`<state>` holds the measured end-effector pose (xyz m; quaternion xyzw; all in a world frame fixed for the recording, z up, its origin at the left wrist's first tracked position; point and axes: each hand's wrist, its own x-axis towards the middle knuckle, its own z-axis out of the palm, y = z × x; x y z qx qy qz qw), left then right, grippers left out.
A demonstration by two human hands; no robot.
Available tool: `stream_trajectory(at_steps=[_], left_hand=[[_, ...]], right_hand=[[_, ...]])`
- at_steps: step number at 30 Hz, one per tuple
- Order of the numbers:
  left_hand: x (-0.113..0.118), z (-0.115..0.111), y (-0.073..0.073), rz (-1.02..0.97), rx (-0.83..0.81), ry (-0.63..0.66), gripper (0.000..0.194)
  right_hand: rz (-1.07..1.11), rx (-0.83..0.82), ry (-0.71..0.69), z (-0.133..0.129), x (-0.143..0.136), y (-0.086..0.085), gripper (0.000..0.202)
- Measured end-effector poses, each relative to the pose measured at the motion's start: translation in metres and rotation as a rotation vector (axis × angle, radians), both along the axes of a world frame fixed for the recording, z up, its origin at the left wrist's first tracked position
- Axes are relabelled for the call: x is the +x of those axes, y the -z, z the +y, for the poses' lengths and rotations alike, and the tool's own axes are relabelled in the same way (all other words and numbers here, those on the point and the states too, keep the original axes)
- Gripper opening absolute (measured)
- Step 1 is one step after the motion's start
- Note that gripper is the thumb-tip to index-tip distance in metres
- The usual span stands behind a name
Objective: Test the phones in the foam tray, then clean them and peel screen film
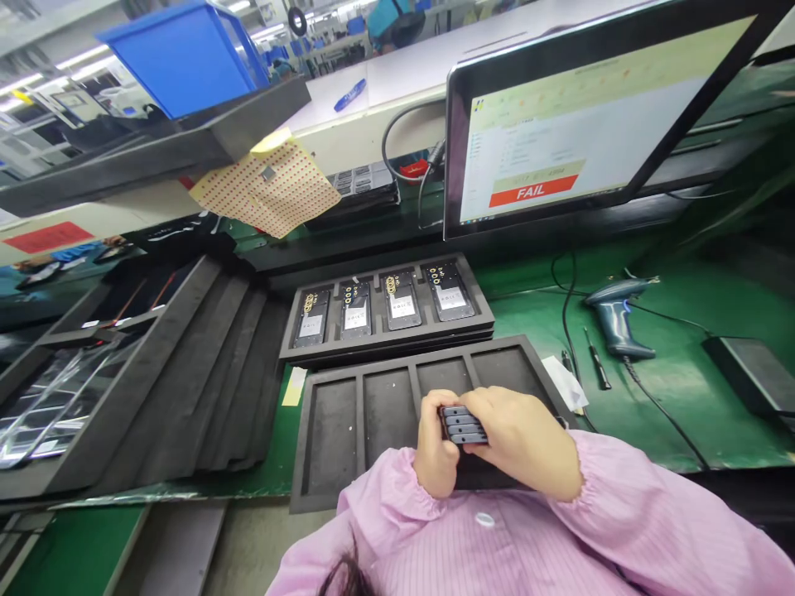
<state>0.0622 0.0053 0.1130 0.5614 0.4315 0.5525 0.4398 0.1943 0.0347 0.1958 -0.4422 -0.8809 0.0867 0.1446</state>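
A stack of several smartphones (464, 425) is held between my two hands, its short ends with small round holes facing up. My left hand (436, 447) grips the stack's left side, fingers wrapped round it. My right hand (525, 439) closes over the right side, hiding part of the phones. Below the hands lies a black foam tray (386, 407) with four compartments, partly covered by my hands and sleeves. Just behind it, another black foam tray (380, 337) bears a row of opened phones (402, 302), their camera rings and white labels facing up.
A monitor (559, 124) showing a red FAIL bar stands at back right. On the green mat lie a corded pistol-shaped tool (614, 319), a screwdriver (597, 360) and a black box (751, 372). Stacked foam trays (180, 372) lean at left. A blue bin (183, 58) sits above.
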Motion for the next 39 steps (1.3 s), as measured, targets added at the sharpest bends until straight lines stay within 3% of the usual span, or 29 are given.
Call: stream_trajectory(at_steps=[3,6,9,12,15,20,27,31,36,39], left_hand=[[-0.011,0.013,0.012,0.277,-0.159,0.231,0.059],[-0.015,0.028,0.02,0.453,-0.267,0.256,0.065],[-0.014,0.042,0.022,0.429,-0.301,0.28,0.074],[-0.017,0.057,0.019,0.351,-0.433,0.312,0.073],[-0.027,0.071,0.012,0.403,-0.444,0.278,0.063],[-0.048,0.089,-0.003,0.586,-0.265,0.212,0.059],[-0.048,0.095,0.003,0.685,-0.272,0.238,0.099],[-0.039,0.084,0.011,0.83,-0.194,0.241,0.103],[-0.018,0.047,0.025,1.181,0.087,0.004,0.08],[-0.008,0.031,0.034,1.282,0.253,0.069,0.083]], right_hand=[[0.147,-0.122,0.079,0.005,0.026,0.001,0.017],[0.351,-0.289,0.273,0.011,0.054,0.013,0.024],[0.555,-0.445,0.54,0.017,0.075,0.043,0.033],[0.828,-0.588,0.687,0.023,0.08,0.08,0.036],[1.1,-0.686,0.678,0.031,0.069,0.102,0.04],[1.194,-0.666,0.597,0.042,0.045,0.106,0.047],[1.179,-0.661,0.664,0.048,0.039,0.109,0.052],[1.171,-0.67,0.662,0.05,0.04,0.112,0.052],[1.143,-0.59,0.631,0.047,0.039,0.122,0.063],[1.1,-0.527,0.638,0.04,0.038,0.128,0.066]])
